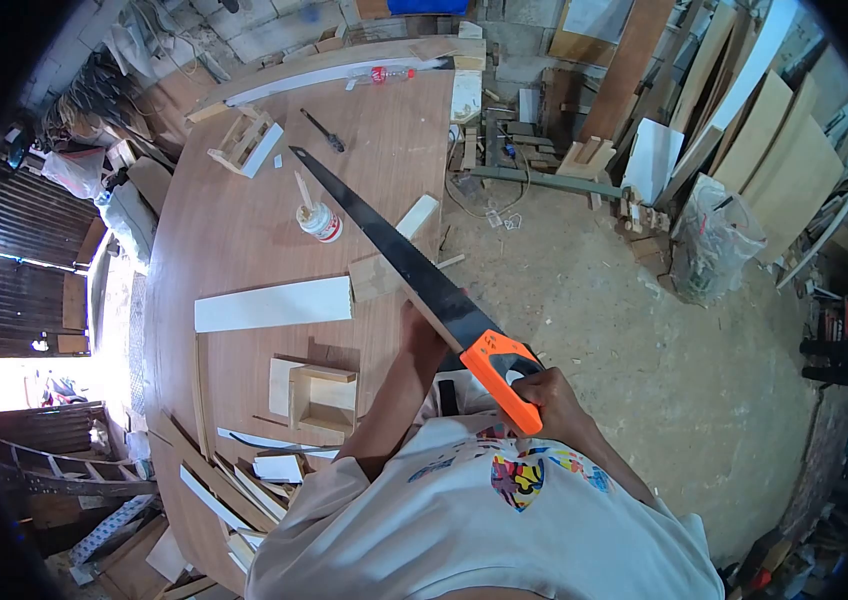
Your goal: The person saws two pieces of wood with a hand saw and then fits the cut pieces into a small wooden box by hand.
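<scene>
My right hand (550,402) is closed round the orange handle of a hand saw (414,275), whose dark blade points up and left over the table. Beneath the blade is my left hand (424,325), partly hidden by it, so its fingers and anything they hold cannot be made out. A wooden piece (374,277) lies at the table edge near that hand. To its left rests a long white board (274,305). Farther up stand a white jar (320,223) with a stick in it and a screwdriver (324,133).
The brown table (234,210) also bears a small wooden box (326,398), a small wooden frame (246,143), a plastic bottle (391,75) and wood strips (234,490) at the lower left. Boards lean at the upper right, beside a plastic bag (716,240) on the floor.
</scene>
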A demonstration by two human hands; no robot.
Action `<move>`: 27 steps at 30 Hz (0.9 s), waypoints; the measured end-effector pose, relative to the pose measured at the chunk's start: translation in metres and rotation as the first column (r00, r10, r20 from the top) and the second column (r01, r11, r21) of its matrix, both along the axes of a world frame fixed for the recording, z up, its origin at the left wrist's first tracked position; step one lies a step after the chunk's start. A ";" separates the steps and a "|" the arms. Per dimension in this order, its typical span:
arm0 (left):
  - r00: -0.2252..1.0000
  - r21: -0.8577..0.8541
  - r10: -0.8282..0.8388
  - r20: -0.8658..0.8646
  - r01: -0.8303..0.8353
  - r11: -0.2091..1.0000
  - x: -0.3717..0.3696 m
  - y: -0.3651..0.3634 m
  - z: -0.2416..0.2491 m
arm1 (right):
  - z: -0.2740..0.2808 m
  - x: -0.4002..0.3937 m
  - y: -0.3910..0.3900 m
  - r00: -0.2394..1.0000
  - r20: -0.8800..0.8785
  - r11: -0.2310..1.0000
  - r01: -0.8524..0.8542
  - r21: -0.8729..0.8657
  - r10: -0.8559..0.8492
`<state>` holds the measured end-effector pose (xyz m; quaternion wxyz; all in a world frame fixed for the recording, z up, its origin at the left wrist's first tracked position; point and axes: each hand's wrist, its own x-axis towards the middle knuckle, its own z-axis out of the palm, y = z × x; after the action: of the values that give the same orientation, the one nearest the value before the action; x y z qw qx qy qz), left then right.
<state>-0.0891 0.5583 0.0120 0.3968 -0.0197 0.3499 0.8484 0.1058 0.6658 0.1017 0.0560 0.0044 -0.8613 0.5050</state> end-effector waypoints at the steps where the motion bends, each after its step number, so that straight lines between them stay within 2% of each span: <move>1: 0.995 -0.107 0.077 0.066 -0.070 0.992 0.002 0.003 0.003 | -0.001 0.000 -0.001 1.000 0.008 1.000 0.006 0.007 -0.006; 2: 0.980 -0.216 0.159 0.123 -0.130 0.968 0.003 0.005 0.004 | -0.001 -0.001 -0.001 1.000 0.008 1.000 0.008 0.006 -0.008; 3: 0.980 -0.217 0.157 0.124 -0.128 0.968 0.002 0.004 -0.002 | -0.001 -0.001 -0.001 1.000 0.008 1.000 0.007 -0.002 -0.007; 6: 0.986 -0.176 0.146 0.085 -0.130 0.976 0.001 -0.005 -0.013 | -0.006 0.000 -0.001 1.000 0.012 1.000 0.013 0.000 -0.013; 9: 0.963 -0.100 0.219 0.157 -0.205 0.974 0.005 -0.005 -0.009 | -0.009 0.001 -0.004 0.999 0.026 0.999 0.036 0.009 -0.036; 11: 0.970 -0.312 0.239 0.041 -0.214 0.926 0.010 0.003 -0.008 | -0.013 0.000 -0.008 0.998 0.036 0.999 0.052 0.009 -0.052; 12: 0.970 -0.312 0.240 0.041 -0.216 0.925 0.011 0.002 -0.012 | -0.018 0.000 -0.012 0.996 0.020 0.996 0.085 -0.004 -0.085; 14: 0.936 -0.073 0.051 0.347 -0.028 0.997 0.011 0.000 -0.019 | -0.019 -0.001 -0.017 0.993 0.002 0.993 0.117 -0.013 -0.117; 15: 0.937 -0.070 0.050 0.347 -0.027 0.997 0.012 -0.001 -0.018 | -0.017 -0.002 -0.019 0.986 0.031 0.981 0.164 -0.099 -0.162; 16: 0.896 -0.035 -0.066 0.439 0.090 0.995 0.015 -0.002 -0.018 | -0.016 -0.003 -0.020 0.977 0.066 0.960 0.213 -0.183 -0.204; 17: 0.834 0.010 -0.177 0.523 0.201 0.980 0.017 -0.003 -0.013 | -0.018 -0.003 -0.020 0.977 0.068 0.960 0.213 -0.182 -0.204; 18: 0.835 -0.117 -0.152 0.529 0.249 0.961 0.022 -0.001 -0.008 | -0.023 -0.003 -0.020 0.962 0.063 0.942 0.272 -0.199 -0.264; 19: 0.833 -0.117 -0.150 0.533 0.248 0.962 0.023 -0.004 -0.020 | -0.026 -0.003 -0.021 0.944 0.061 0.919 0.329 -0.216 -0.324; 21: 0.661 0.231 -0.445 0.604 0.390 0.892 0.028 -0.014 -0.055 | -0.023 -0.005 -0.020 0.926 0.059 0.907 0.377 -0.188 -0.373; 23: 0.669 0.275 -0.475 0.571 0.389 0.879 0.034 -0.016 -0.062 | -0.017 -0.008 -0.019 0.879 0.013 0.860 0.469 -0.201 -0.476; 25: 0.768 0.049 -0.547 0.333 0.566 0.823 0.038 -0.015 -0.041 | -0.021 -0.001 -0.008 0.893 0.077 0.883 0.450 -0.135 -0.443; 26: 0.738 0.149 -0.639 0.219 0.621 0.769 0.034 -0.014 -0.039 | -0.018 -0.002 -0.006 0.874 0.064 0.863 0.485 -0.142 -0.481; 27: 0.736 0.151 -0.640 0.220 0.623 0.768 0.037 -0.016 -0.036 | -0.016 -0.002 -0.005 0.854 0.050 0.842 0.519 -0.148 -0.518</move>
<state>-0.0522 0.5421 -0.0240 0.7034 0.0032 0.2522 0.6645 0.1041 0.6612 0.0852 0.1871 -0.2347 -0.7884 0.5370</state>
